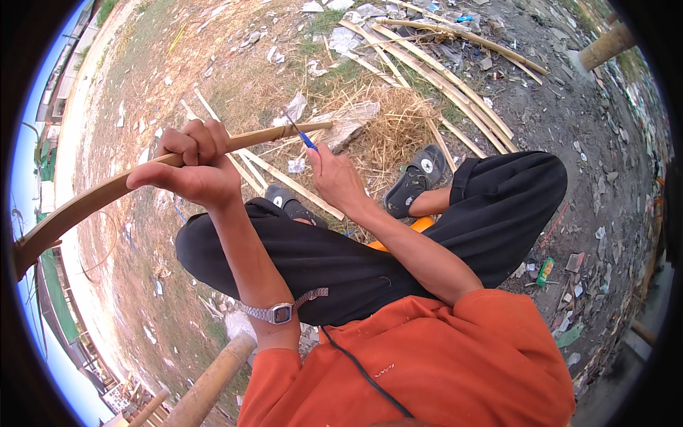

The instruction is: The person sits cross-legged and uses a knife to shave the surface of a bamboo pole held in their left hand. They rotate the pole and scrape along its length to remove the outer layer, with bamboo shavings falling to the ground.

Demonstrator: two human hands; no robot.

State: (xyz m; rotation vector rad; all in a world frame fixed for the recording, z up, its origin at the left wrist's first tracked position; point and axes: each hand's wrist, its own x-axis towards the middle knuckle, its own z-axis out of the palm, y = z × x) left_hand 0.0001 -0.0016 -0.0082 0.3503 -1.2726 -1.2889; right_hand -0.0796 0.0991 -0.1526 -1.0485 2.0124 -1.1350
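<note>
My left hand [191, 162] is raised with its fingers curled around a long bamboo strip [92, 196]. The strip runs from the left rim of the view across to a tip in front of my right hand. In my right hand [336, 178] is a knife [307, 140] with a blue handle, held in closed fingers. Its thin dark blade points up and to the left and crosses the bamboo strip near the far end. Whether the edge bites into the strip is too small to tell.
Cut bamboo strips [455, 89] lie on the ground ahead, beside a heap of pale shavings [398, 121] and a flat block [348, 124]. My shoes [420, 178] are close to them. Bamboo poles [213, 377] stand at the lower left and upper right. Litter dots the dirt.
</note>
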